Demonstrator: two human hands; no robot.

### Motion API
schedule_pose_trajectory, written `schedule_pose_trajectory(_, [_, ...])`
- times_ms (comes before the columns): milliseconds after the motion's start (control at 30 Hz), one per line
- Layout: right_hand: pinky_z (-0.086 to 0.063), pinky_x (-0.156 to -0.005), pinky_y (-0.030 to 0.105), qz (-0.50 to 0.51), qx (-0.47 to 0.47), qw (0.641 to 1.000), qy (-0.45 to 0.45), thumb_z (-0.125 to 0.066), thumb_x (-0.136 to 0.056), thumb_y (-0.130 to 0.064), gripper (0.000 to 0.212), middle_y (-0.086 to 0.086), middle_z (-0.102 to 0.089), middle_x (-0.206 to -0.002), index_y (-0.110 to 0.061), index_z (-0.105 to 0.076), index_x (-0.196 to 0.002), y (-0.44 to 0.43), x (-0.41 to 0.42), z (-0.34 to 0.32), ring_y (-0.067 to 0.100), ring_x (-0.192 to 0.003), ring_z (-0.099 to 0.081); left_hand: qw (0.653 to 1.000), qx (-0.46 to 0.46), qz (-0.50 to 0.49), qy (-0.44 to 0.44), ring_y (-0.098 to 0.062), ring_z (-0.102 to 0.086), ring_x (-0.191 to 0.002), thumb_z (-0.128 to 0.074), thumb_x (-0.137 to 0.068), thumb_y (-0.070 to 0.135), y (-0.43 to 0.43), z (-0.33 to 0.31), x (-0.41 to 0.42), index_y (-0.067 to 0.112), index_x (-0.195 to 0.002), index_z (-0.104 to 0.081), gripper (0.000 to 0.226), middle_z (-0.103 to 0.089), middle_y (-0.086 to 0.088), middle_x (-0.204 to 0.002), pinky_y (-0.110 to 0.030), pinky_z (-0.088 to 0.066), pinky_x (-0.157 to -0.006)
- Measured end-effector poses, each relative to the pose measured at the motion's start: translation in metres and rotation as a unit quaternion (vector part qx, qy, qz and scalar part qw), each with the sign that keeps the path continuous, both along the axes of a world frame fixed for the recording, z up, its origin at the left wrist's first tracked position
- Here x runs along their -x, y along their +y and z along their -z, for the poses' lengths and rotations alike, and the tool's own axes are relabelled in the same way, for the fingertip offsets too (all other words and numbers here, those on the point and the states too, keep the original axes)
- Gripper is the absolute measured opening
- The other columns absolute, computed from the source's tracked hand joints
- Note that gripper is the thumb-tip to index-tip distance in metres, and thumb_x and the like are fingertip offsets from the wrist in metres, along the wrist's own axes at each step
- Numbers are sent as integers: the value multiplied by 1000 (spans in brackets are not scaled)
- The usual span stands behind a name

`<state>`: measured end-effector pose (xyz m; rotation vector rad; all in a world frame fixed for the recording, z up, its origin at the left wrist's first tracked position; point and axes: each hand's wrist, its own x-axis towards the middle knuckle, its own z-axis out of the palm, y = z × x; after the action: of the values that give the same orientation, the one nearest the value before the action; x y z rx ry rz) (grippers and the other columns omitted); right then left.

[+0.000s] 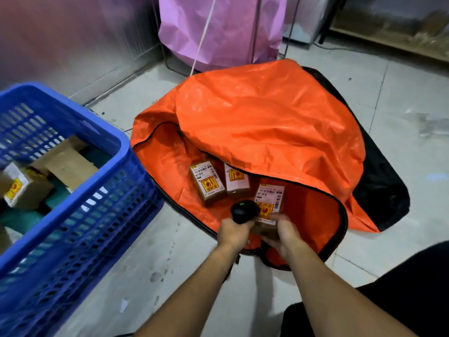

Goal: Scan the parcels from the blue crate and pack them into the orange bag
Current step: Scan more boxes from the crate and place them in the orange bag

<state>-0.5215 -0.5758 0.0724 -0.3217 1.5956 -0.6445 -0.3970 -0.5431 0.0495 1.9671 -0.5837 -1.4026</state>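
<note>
Though each parcel carries a white label with barcodes and a yellow sticker with red marks, none of the print can be read at this sharpness. The left grip [232, 233] is curled round the handle of a black scanner [244, 210], whose rounded head shows one green light and sits just beside the held parcel [269, 199]. The right grip [283, 232] clasps that parcel's near end, fingers wrapped over it, label facing up, above the open mouth of the orange bag [267, 122]. Both forearms reach forward and down from the lower frame, the two grips close together. Two more parcels lie inside the bag: one [206, 183] fully in sight, the other [237, 180] partly under the folded orange flap. The blue crate [136, 152] stands on the floor [401, 93] to the left of the bag, cut off by the frame edge; it holds further boxes, one labelled [21, 188] and one plain [68, 164]. The scanner handle and the held parcel's near end are hidden by the grips. A pink sack [218, 27] stands behind the bag.
</note>
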Motion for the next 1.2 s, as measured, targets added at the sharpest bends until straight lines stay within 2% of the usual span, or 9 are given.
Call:
schedule_pose_trajectory(300, [-50, -47, 29, 134, 5, 990, -42, -48, -101, -44, 35, 10, -66, -81, -13, -65, -99, -33, -3, 1, 27, -68, -62, 999, 16, -45, 12, -28, -73, -66, -80, -69, 49, -45, 17, 17, 15, -83, -78, 37, -78, -7, -73, -42, -62, -64])
schedule_pose_trajectory(433, [-52, -67, 39, 93, 3, 996, 0, -50, -100, -54, 37, 9, -64, -90, -20, -62, -96, -36, -1, -3, 27, -77, -63, 1000, 29, 7, 7, -22, -68, -52, -78, -86, 34, -34, 0, -1, 14, -93, -77, 21, -77, -5, -74, -34, -57, -59])
schedule_pose_trajectory(500, [-58, -84, 44, 58, -1, 998, 18, -55, -99, -46, 28, 10, -65, -106, -21, -63, -107, -31, -6, -3, 31, -94, -67, 999, 30, 10, 9, -18, -64, -46, -77, -90, 30, -26, -3, -17, 16, -95, -75, 15, -74, -3, -77, -28, -52, -57])
schedule_pose_trajectory(567, [-58, -92, 44, 21, -2, 999, 37, -59, -96, -44, 39, 11, -63, -123, -19, -60, -127, -23, -14, 0, 32, -108, -65, 999, 32, 15, 5, -17, -65, -48, -77, -91, 30, -16, -11, -35, 21, -93, -72, 10, -73, -2, -76, -25, -49, -56])
schedule_pose_trajectory(667, [-60, -86, 42, -75, 19, 995, 69, -62, -96, -43, 38, 11, -66, -116, -16, -60, -123, -12, -29, -11, 30, -105, -68, 998, 46, 34, 20, -23, -70, -54, -79, -91, 32, -5, -33, -59, 27, -92, -70, 11, -77, -3, -88, -29, -53, -59])
schedule_pose_trajectory(767, [-62, -79, 42, -225, 68, 964, 122, -58, -100, -37, 24, 8, -68, -87, -14, -63, -97, -6, -52, -36, 26, -77, -71, 994, 60, 87, 42, -23, -71, -56, -80, -91, 26, 11, -65, -83, 24, -99, -72, 11, -79, -11, -96, -27, -54, -54])
schedule_pose_trajectory(833, [-58, -61, 34, -280, 119, 944, 124, -54, -102, -29, 27, 11, -66, -75, -8, -64, -90, -3, -69, -58, 25, -60, -67, 990, 72, 115, 34, -24, -71, -58, -80, -91, 23, 23, -89, -97, 22, -105, -73, 15, -79, -16, -96, -28, -55, -54])
schedule_pose_trajectory(967, [-52, -54, 27, -318, 180, 926, 92, -53, -104, -31, 35, 15, -70, -76, 1, -69, -102, 2, -96, -99, 24, -55, -63, 988, 111, 107, -17, -27, -71, -59, -81, -90, 24, 39, -143, -127, 16, -98, -75, 12, -79, -17, -86, -29, -55, -55])
schedule_pose_trajectory(1200, [-37, -54, 29, -327, 252, 911, -4, -54, -97, -16, 17, 14, -63, -67, -4, -66, -96, 20, -145, -173, 24, -54, -54, 974, 200, 85, -69, -24, -68, -55, -76, -95, 20, 90, -258, -189, 11, -97, -71, 10, -77, -21, -83, -34, -57, -62])
